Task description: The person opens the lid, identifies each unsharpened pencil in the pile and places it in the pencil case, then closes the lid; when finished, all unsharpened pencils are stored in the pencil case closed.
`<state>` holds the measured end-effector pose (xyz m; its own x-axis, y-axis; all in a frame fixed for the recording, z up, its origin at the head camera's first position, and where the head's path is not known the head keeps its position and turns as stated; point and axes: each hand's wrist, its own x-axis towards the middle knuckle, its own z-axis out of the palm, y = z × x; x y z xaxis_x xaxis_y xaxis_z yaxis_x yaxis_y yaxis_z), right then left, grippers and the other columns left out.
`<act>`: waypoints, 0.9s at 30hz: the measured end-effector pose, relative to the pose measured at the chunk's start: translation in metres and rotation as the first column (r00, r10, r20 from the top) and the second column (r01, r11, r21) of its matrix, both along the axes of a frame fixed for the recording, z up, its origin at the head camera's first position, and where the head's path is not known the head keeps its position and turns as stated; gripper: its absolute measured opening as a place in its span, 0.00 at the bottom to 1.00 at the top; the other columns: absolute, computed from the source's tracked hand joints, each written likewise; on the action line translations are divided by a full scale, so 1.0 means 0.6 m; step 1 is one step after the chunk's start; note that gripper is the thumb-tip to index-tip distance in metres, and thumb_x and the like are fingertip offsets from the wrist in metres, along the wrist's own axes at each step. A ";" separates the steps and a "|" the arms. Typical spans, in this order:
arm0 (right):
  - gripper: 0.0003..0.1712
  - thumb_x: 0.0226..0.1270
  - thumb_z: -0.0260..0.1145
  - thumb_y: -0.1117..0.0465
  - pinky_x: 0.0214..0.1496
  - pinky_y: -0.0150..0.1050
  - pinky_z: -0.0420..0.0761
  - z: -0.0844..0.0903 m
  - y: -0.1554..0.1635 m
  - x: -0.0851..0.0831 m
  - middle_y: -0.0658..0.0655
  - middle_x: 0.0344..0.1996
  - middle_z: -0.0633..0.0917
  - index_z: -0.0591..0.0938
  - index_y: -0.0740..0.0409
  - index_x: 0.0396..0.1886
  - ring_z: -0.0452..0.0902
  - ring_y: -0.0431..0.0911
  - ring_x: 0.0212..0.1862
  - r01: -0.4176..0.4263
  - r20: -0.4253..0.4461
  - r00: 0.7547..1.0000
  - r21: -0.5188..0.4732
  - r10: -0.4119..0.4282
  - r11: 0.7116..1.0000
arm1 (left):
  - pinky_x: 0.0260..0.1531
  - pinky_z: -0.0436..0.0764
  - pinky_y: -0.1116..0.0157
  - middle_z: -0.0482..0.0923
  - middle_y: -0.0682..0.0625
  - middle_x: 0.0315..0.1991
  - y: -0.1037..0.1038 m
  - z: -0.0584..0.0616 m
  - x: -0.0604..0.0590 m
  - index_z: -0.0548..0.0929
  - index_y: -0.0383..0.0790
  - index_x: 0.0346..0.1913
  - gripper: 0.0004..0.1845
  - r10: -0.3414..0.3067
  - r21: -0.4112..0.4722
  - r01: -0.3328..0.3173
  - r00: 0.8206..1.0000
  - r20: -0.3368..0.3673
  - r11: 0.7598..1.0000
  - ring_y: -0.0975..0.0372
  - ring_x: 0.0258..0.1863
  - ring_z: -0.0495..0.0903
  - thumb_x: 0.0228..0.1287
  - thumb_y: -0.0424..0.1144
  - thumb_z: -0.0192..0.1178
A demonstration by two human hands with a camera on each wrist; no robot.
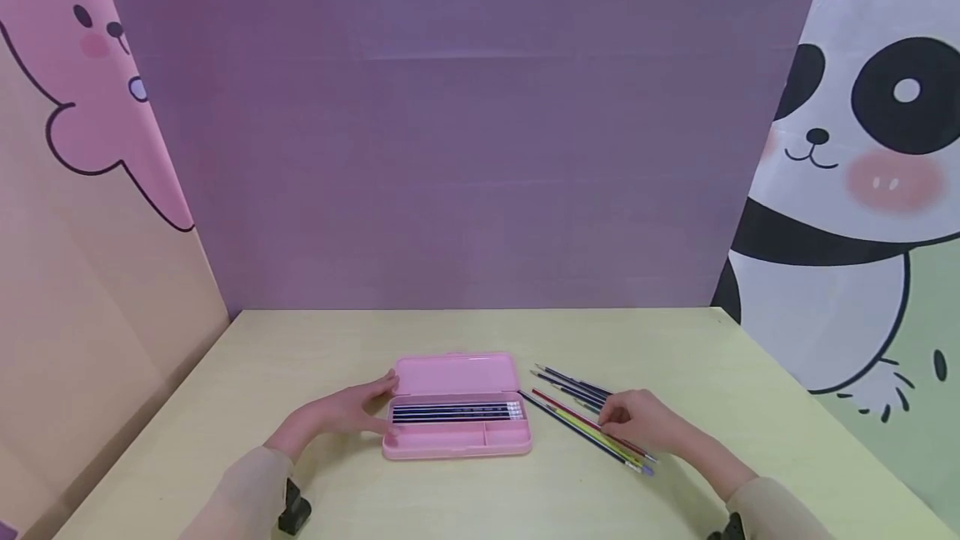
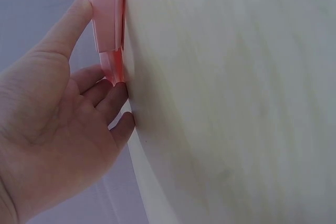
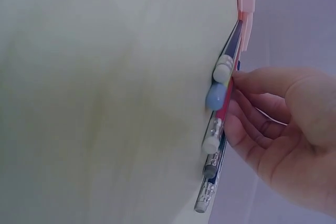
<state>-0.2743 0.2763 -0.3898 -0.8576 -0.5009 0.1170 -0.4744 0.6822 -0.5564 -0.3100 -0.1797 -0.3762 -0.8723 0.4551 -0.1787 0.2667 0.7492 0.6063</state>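
A pink pencil case lies with its lid folded back. Several dark striped pencils lie side by side in its rear compartment; the front compartments hold nothing visible. My left hand touches the case's left side, thumb near the front part and extended fingers by the lid. To the right, my right hand has its fingers bent at a loose group of pencils and pinches a red pencil. Beside it lie a yellow pencil and a dark pencil. Its fingertips partly hide the pencils.
More dark pencils lie slanted behind the right hand. In the right wrist view, a blue rounded pencil end and several eraser ends show. The pale wooden table meets a purple panel at the back.
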 end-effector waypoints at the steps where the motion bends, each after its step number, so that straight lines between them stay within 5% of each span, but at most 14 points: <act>1: 0.03 0.59 0.66 0.63 0.30 0.28 0.77 0.000 0.001 -0.001 0.47 0.25 0.83 0.82 0.59 0.29 0.73 0.31 0.27 0.004 -0.002 1.000 0.005 -0.004 1.000 | 0.70 0.53 0.47 0.46 0.43 0.75 0.000 0.000 0.000 0.52 0.43 0.74 0.53 -0.001 0.000 0.001 1.000 0.000 1.000 0.47 0.73 0.48 0.48 0.55 0.70; 16: 0.05 0.54 0.71 0.58 0.29 0.29 0.73 0.002 0.003 0.004 0.44 0.22 0.81 0.83 0.54 0.25 0.70 0.33 0.25 0.115 0.021 0.993 0.070 -0.117 0.991 | 0.70 0.52 0.47 0.46 0.43 0.75 0.000 -0.001 0.001 0.52 0.44 0.74 0.52 0.003 -0.009 -0.003 1.000 -0.011 1.000 0.46 0.73 0.48 0.49 0.55 0.69; 27: 0.04 0.55 0.68 0.62 0.27 0.28 0.73 0.005 0.009 0.006 0.45 0.21 0.79 0.81 0.56 0.25 0.68 0.32 0.24 0.093 -0.004 0.996 0.045 -0.093 0.995 | 0.70 0.52 0.47 0.46 0.44 0.75 0.000 0.001 0.002 0.53 0.44 0.74 0.52 0.005 -0.005 -0.005 1.000 -0.007 1.000 0.47 0.73 0.48 0.49 0.56 0.69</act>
<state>-0.2710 0.2817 -0.3869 -0.9005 -0.4238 0.0975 -0.4086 0.7479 -0.5232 -0.3085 -0.1797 -0.3753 -0.8759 0.4499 -0.1744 0.2675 0.7534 0.6007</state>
